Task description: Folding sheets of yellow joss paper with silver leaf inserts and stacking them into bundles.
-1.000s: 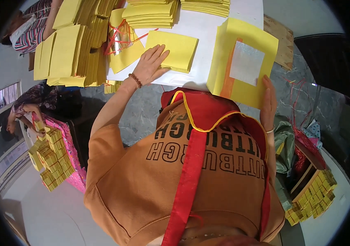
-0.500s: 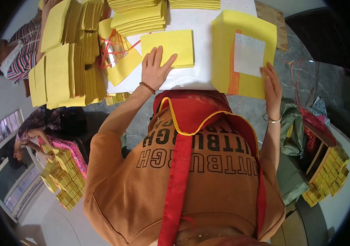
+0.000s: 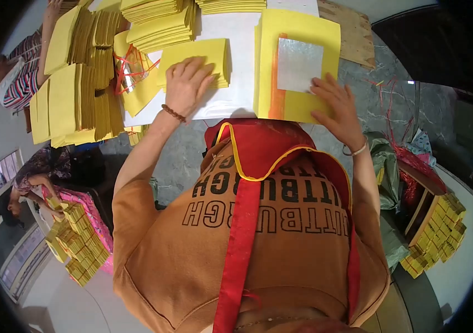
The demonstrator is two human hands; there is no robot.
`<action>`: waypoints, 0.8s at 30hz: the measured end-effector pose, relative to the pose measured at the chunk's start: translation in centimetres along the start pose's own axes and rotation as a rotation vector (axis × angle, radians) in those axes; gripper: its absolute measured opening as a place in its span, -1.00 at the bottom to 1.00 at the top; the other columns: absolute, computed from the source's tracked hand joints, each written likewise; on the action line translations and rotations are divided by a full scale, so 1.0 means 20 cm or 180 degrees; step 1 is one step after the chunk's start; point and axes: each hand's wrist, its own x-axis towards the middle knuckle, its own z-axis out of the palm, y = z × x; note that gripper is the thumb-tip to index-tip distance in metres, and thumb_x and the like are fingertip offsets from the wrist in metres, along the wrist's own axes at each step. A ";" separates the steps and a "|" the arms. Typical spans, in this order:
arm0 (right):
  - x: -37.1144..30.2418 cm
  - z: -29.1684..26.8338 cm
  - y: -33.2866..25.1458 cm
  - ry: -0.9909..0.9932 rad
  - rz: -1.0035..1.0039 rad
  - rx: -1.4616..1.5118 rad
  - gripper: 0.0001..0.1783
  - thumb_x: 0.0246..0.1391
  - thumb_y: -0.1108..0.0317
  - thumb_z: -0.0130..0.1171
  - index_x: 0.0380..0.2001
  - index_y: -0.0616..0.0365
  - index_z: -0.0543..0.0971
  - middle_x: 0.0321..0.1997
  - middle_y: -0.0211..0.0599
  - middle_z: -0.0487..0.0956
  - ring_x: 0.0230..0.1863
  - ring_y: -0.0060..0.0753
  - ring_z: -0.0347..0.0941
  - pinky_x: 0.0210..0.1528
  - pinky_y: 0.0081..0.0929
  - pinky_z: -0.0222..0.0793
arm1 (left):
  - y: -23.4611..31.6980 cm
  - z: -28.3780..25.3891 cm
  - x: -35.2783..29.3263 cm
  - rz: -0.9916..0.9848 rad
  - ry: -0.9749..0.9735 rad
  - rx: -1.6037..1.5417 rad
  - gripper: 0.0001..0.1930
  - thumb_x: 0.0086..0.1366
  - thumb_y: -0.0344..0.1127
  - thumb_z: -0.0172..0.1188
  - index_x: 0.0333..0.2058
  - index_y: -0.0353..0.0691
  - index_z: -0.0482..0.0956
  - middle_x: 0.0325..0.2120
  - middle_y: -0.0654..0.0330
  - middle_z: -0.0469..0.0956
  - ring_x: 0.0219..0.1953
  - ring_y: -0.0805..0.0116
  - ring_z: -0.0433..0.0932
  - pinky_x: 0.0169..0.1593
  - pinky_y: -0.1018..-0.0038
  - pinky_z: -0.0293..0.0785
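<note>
My left hand (image 3: 189,86) rests on a short stack of yellow paper pieces (image 3: 192,51), its fingers bent over the near side of the top piece and the thumb apart. A larger stack of yellow sheets (image 3: 300,28), with an orange strip (image 3: 275,83) and a silvery-white square patch (image 3: 299,64) on top, lies to the right on the white table (image 3: 242,61). My right hand (image 3: 339,108) is over that stack's near right part, fingers spread and reaching toward the patch. Neither hand visibly grips anything.
Tall piles of yellow paper (image 3: 75,89) crowd the table's left, with more stacks (image 3: 161,28) behind. Red ties (image 3: 131,66) lie on a yellow piece between. A striped-sleeved person (image 3: 23,77) works at far left; another person (image 3: 42,172) handles yellow bundles (image 3: 84,241). More bundles (image 3: 436,236) stand right.
The view has shifted, so the table sits further left. My left fingers have bent on the short stack. My right hand has moved from the large stack's right edge in over its top.
</note>
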 end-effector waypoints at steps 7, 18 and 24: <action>0.02 0.04 0.06 -0.0222 -0.0268 0.0246 -0.54 0.01 0.08 0.16 0.00 -0.08 0.46 0.24 -0.42 0.30 0.33 -0.18 0.06 0.23 0.05 -0.05 | 0.52 -0.11 0.12 0.1104 0.0202 -0.1171 -0.71 0.03 -0.37 0.24 -0.21 -0.25 0.54 -0.32 0.14 0.50 -0.30 0.17 0.44 -0.22 0.37 0.36; 0.03 0.02 0.18 -0.0276 0.0276 0.2902 -0.47 0.19 -0.03 -0.12 0.01 0.17 0.46 0.11 -0.23 0.44 0.36 -0.19 0.00 0.32 -0.26 -0.10 | 0.44 -0.13 0.25 0.0486 -0.0742 -0.2410 -0.87 0.12 -0.36 0.19 -0.37 -0.28 0.59 -0.47 0.09 0.52 -0.37 0.17 0.50 -0.27 0.37 0.46; 0.04 0.03 0.19 -0.0218 0.0495 0.2624 -0.26 0.23 -0.16 -0.50 0.01 0.21 0.46 0.10 -0.21 0.45 0.25 -0.29 0.19 0.31 -0.32 -0.09 | 0.39 -0.13 0.29 0.0241 -0.1241 -0.2793 -0.87 0.14 -0.38 0.15 -0.40 -0.33 0.58 -0.53 0.11 0.51 -0.45 0.24 0.49 -0.34 0.43 0.41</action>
